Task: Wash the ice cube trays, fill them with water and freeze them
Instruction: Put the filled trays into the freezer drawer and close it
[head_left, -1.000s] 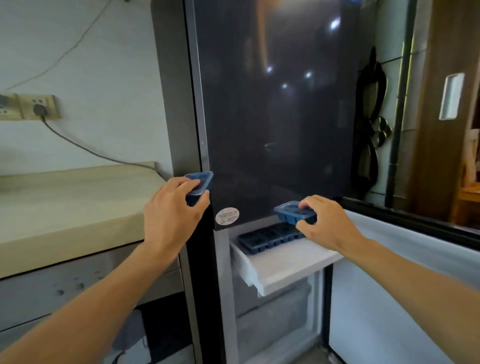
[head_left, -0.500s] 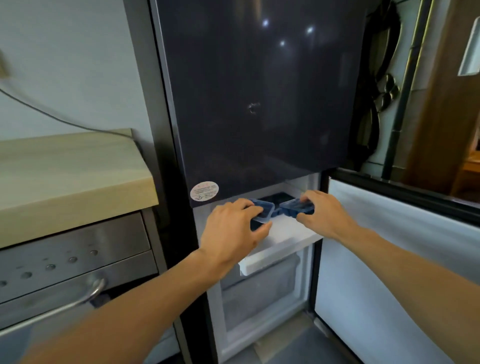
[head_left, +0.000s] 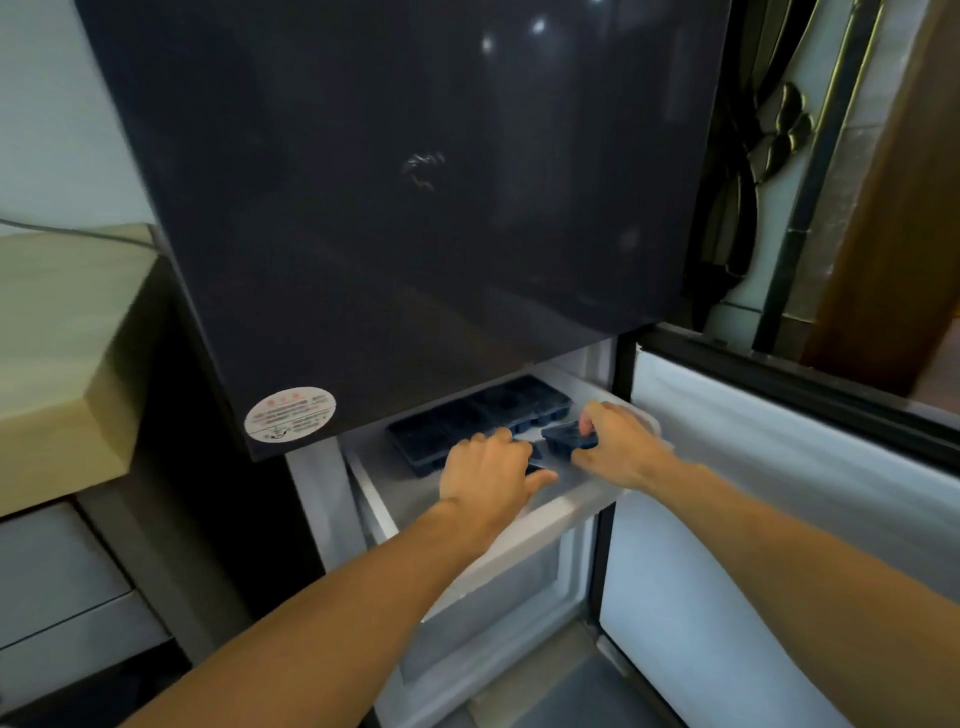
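freezer drawer (head_left: 561, 512), white and pulled out beneath the dark, glossy upper door (head_left: 415, 208) of a fridge, is reached into from the front by two bare forearms. a small blue tray (head_left: 563, 439) is gripped at its right end by the curled fingers of the right hand (head_left: 623, 449) and is held low over the right part of the drawer; whether it rests on the drawer floor cannot be told. the left hand (head_left: 488, 473) is placed just beside it, knuckles up, its fingers curled over a second small tray (head_left: 536, 463), of which only a dark edge is shown between thumb and fingertips. a long dark tray (head_left: 467, 415) is laid flat across the back of the drawer, just behind both hands, its far end tucked under the upper door. a round sticker (head_left: 290, 414) is fixed at the lower left corner of that door. the lower door (head_left: 779, 493) is swung wide open to the right, its pale inner lining turned towards the camera. a lower drawer (head_left: 493, 597) is seen shut beneath the open one. a light wooden counter (head_left: 62, 338) is set against the fridge on the left.
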